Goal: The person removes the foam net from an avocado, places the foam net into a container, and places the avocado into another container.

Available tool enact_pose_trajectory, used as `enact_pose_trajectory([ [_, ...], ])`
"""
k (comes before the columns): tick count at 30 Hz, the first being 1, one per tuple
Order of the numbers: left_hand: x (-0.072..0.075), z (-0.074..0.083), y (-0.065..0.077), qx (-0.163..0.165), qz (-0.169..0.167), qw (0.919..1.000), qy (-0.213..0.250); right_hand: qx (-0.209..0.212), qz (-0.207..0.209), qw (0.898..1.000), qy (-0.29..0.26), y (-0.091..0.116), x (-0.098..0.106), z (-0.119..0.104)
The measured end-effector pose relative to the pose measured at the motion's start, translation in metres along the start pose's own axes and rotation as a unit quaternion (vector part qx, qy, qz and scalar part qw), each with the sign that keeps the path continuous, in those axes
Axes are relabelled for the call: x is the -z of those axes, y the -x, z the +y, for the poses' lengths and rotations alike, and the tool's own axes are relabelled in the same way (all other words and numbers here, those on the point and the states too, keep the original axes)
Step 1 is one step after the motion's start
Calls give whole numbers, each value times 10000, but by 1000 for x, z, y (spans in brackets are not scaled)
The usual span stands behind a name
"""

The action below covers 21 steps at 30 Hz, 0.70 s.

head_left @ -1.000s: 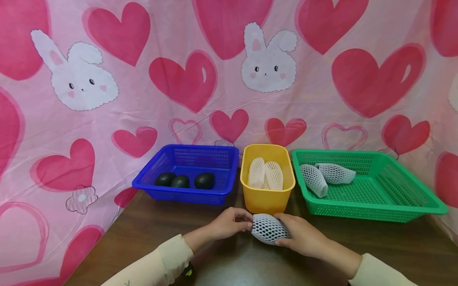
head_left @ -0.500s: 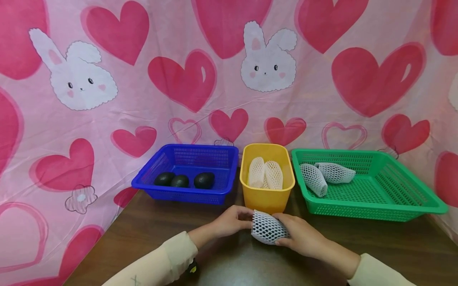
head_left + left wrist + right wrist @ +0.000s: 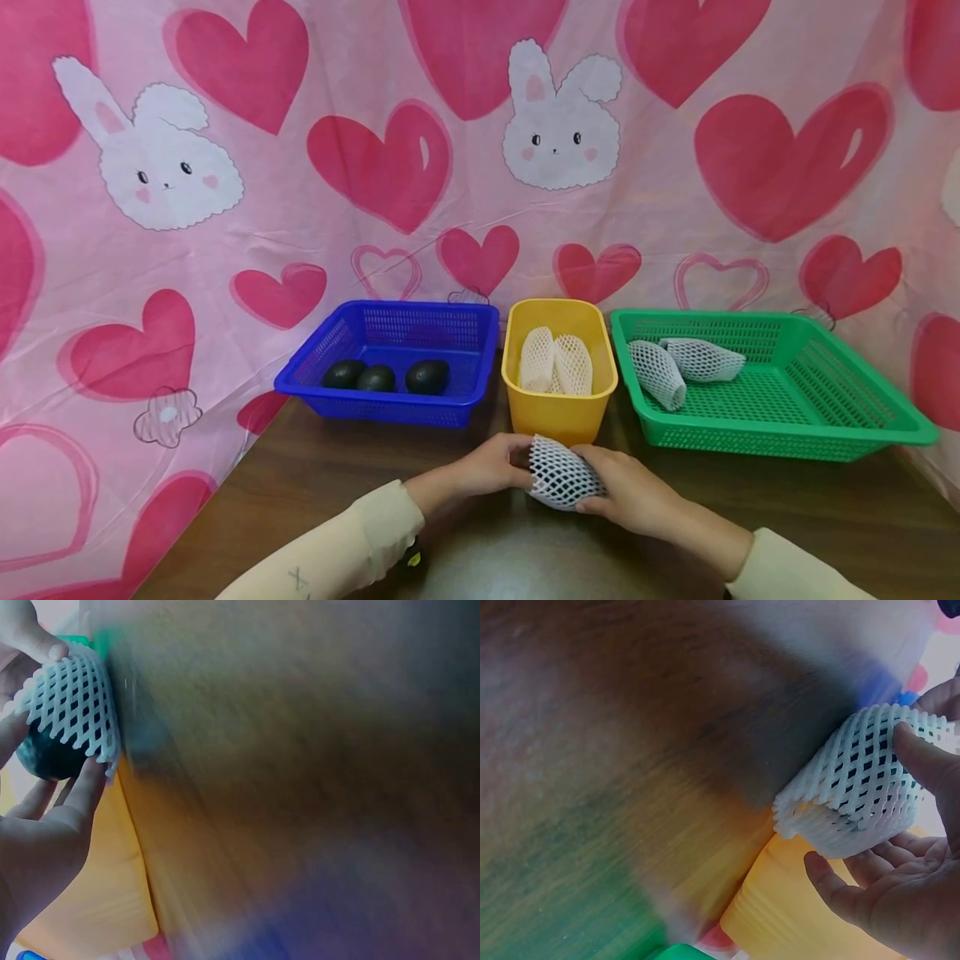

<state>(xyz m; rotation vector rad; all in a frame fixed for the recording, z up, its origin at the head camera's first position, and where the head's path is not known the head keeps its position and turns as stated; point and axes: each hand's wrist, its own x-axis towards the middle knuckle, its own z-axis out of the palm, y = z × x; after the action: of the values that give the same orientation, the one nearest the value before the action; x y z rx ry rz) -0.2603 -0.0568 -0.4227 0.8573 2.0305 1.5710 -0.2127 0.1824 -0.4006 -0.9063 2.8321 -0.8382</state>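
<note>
A dark green avocado (image 3: 51, 756) sits partly inside a white foam net sleeve (image 3: 564, 473), held low in front of the yellow bin. My right hand (image 3: 630, 492) grips the sleeved avocado from the right, thumb on the near side. My left hand (image 3: 491, 465) holds the sleeve's left rim between thumb and fingers. In the left wrist view, the avocado's rounded end shows bare past the net's edge. The right wrist view shows the sleeve's other end (image 3: 810, 821) gaping loosely, with the right thumb pressed on the mesh.
Behind the hands stands the yellow bin (image 3: 558, 412) with several foam nets (image 3: 574, 367). At left, a blue basket (image 3: 390, 408) has three avocados (image 3: 427, 377). A green basket (image 3: 780, 442) at right contains two sleeved pieces (image 3: 657, 373). A small dark object (image 3: 412, 557) lies by the left sleeve.
My left hand and forearm have shifted slightly right, and the sleeve's left rim has risen and spread over the avocado's end. The right hand keeps its grip almost still.
</note>
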Motion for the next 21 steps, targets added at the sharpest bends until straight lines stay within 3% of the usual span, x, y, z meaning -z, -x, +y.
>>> enact_pose_trajectory([
  [21,-2,-2,1,137,53,9997,209,-100,-323,9994,111,0,9,6],
])
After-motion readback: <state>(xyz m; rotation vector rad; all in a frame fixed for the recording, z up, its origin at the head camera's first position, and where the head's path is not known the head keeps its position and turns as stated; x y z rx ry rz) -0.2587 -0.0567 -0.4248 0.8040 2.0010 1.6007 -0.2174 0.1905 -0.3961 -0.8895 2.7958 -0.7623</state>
